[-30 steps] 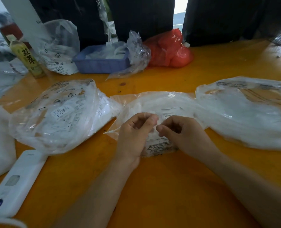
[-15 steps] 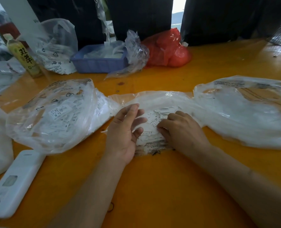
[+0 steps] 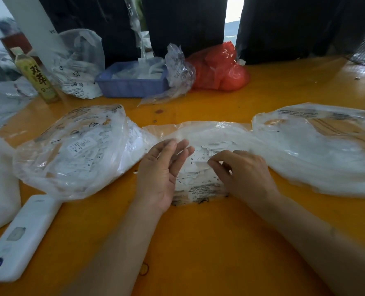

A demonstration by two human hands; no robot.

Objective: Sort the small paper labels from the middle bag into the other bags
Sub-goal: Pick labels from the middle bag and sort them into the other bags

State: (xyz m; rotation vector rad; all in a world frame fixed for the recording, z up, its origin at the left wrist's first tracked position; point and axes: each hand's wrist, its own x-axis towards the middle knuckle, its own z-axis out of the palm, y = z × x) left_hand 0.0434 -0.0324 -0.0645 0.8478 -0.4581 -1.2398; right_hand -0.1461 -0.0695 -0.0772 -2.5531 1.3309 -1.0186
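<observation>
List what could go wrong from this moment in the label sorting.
1. The right hand pinches at a loose heap of overlapping paper labels in the middle bag; it could lift several at once, or a wrong size.
2. The left bag and right bag look alike, so a label could be dropped into the wrong one.
3. The open left hand holds nothing down; labels may scatter onto the table.

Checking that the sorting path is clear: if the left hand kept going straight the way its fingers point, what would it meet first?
The left hand points up and slightly right, over the middle bag. It would probably meet that bag's clear plastic and the paper labels inside first, though its height above them is unclear.
</observation>
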